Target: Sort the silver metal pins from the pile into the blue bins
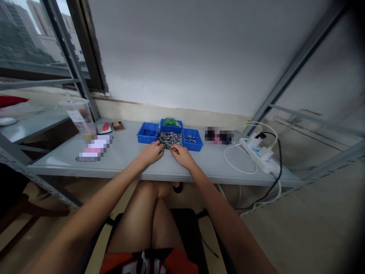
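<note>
A pile of small silver and dark metal pieces, which look like screws, lies on the grey table between several blue bins. At its near left edge rests my left hand, fingers curled together; what they hold, if anything, is hidden. Thumb and fingertips of my right hand are pinched at the pile's near right edge, on something too small to make out. The right blue bin contains a few thin metal pieces. Green packets fill the back blue bin. On the left stands another blue bin.
A phone and a lidded plastic cup are on the table's left. Farther back lies a small dark box. To the right are a blurred-out item, a white power strip and loose cables.
</note>
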### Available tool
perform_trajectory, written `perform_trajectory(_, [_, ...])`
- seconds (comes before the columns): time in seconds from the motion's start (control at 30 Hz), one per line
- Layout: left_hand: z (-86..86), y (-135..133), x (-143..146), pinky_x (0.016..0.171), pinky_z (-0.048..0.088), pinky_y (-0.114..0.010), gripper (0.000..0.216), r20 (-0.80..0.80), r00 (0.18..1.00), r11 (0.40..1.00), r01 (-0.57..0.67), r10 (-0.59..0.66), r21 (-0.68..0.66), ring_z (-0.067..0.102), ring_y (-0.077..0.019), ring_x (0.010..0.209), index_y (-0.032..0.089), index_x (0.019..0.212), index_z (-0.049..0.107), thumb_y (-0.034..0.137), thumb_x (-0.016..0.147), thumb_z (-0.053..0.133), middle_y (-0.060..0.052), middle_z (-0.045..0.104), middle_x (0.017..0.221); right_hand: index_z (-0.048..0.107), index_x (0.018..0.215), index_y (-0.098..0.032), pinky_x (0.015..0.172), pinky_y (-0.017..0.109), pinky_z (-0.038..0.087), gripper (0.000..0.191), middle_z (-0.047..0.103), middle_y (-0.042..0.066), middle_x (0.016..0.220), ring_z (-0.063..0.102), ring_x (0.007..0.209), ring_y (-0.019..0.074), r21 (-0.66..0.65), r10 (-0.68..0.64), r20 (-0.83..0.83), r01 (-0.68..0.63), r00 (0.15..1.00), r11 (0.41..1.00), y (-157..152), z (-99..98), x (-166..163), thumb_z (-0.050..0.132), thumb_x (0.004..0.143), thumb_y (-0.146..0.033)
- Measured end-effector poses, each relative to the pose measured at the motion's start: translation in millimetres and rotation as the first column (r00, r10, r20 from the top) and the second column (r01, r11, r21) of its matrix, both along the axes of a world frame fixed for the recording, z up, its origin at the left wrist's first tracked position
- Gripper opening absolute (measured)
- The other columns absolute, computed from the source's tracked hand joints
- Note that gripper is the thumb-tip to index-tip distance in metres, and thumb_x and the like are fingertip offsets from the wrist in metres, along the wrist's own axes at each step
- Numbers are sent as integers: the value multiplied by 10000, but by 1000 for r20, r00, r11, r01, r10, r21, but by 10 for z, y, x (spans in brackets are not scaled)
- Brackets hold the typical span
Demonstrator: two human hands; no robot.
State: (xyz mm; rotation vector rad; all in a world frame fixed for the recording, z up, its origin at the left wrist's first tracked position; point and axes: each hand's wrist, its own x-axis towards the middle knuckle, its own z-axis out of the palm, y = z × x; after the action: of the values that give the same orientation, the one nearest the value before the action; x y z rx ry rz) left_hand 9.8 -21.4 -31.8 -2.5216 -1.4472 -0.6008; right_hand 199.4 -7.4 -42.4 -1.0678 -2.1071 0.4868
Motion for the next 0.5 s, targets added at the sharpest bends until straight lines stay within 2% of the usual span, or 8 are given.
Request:
perform_trajectory(0.13, [2,96,28,712,448,-338,218,-15,998,994,-70,69,-81,589,-244,791,135,915,608,240,846,430,-124,579,902,620,895,-197,661,240,420,157,644,10,755,572,681,134,-8,-14,6,14,1000,1000,-15,21,-8,484,818,-212])
perform_trajectory(0.3, [41,133,122,733,456,-327,231,-74,988,986,-140,134,-86,608,-238,843,132,1012,562,217,862,408,-123,603,961,618,871,-191,652,226,410,150,637,-1,726,559,656,122,18,-2,25,2,1000,1000,-22,34,-5,478,816,-201])
perform_trajectory(0.5, [75,110,219,734,460,-298,220,-171,983,994,-83,70,-72,601,-215,895,179,993,571,176,886,378,-82,617,968,616,877,-194,651,224,408,150,640,-1,729,563,657,121,23,-8,34,7,999,1000,11,0,6,480,812,-190])
